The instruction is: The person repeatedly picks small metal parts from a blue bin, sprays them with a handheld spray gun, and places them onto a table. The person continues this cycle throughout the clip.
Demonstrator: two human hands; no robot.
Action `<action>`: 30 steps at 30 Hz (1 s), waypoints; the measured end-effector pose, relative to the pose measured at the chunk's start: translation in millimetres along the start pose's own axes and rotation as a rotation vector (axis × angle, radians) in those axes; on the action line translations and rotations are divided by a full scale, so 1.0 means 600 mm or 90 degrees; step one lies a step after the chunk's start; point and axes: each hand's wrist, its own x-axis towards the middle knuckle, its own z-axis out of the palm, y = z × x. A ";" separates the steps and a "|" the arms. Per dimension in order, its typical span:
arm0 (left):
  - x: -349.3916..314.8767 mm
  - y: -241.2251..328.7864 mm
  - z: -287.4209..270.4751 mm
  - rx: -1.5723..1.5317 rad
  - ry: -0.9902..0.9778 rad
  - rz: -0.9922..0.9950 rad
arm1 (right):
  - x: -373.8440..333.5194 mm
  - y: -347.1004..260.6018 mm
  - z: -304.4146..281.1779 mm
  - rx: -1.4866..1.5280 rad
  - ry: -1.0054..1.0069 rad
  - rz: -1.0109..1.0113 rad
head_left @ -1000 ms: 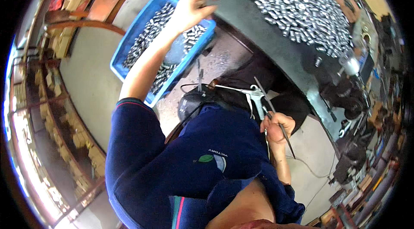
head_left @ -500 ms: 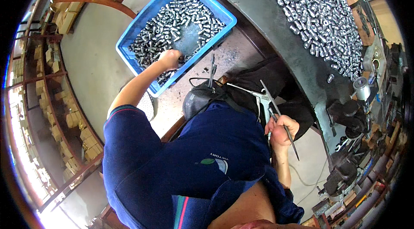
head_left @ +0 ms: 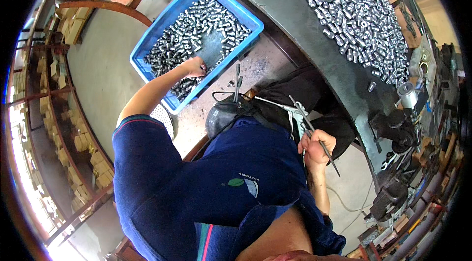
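Note:
My left hand [head_left: 195, 67] reaches into a blue plastic bin [head_left: 138, 67], its fingers closed at the edge of a heap of small metal fittings [head_left: 182, 35]. A small dark fitting seems to be pinched at the fingertips, partly hidden by them. Close to my body on the right, my right hand [head_left: 319, 147] is wrapped round a slim, dark, file-like rod [head_left: 298, 106], which sticks out above and below the fist. Another short dark piece shows by the fingers, unclear in kind. Just beyond that hand lies a pale air gun [head_left: 298, 117] with a thin nozzle.
A dark workbench [head_left: 285, 10] runs along the right, carrying a large pile of shiny fittings [head_left: 356, 20]. Clamps and tools [head_left: 400, 133] crowd its near end. A wooden chair [head_left: 105, 5] stands behind the bin; shelves with small boxes [head_left: 64, 128] line the left.
My left hand has turned slightly and lifted a little among the fittings, its fingertips now showing. My right hand keeps its grip on the rod. The whole view has shifted slightly.

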 end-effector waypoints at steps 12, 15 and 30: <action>-0.018 -0.008 -0.002 -0.209 -0.020 -0.025 | -0.005 0.001 -0.014 -0.002 0.027 0.015; -0.021 -0.015 0.010 -0.075 0.125 0.025 | -0.003 0.004 -0.014 0.016 0.009 0.010; -0.182 0.412 -0.087 -0.938 -0.320 0.379 | 0.013 -0.029 -0.009 -0.207 -0.099 -0.176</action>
